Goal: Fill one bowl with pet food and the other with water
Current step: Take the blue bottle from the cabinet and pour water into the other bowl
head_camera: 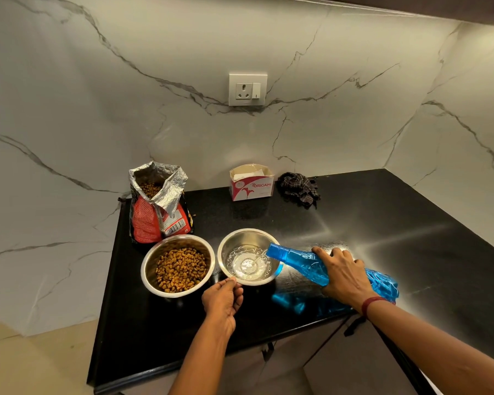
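Observation:
Two steel bowls sit side by side on the black counter. The left bowl (151, 270) holds brown kibble. The right bowl (250, 238) has a shallow pool of water, and a thin stream runs into it from a blue plastic bottle (300, 260) tipped on its side with its mouth over the rim. My right hand (344, 273) grips the bottle's middle. My left hand (223, 300) pinches the near rim of the water bowl. An open red and silver pet food bag (157, 209) stands behind the kibble bowl.
A red and white tissue box (251, 185) and a crumpled dark checked cloth (298, 188) lie at the back by the marble wall. A wall socket (248, 89) is above them. The counter's left edge (106, 280) drops to the floor; cabinet doors are below the front edge.

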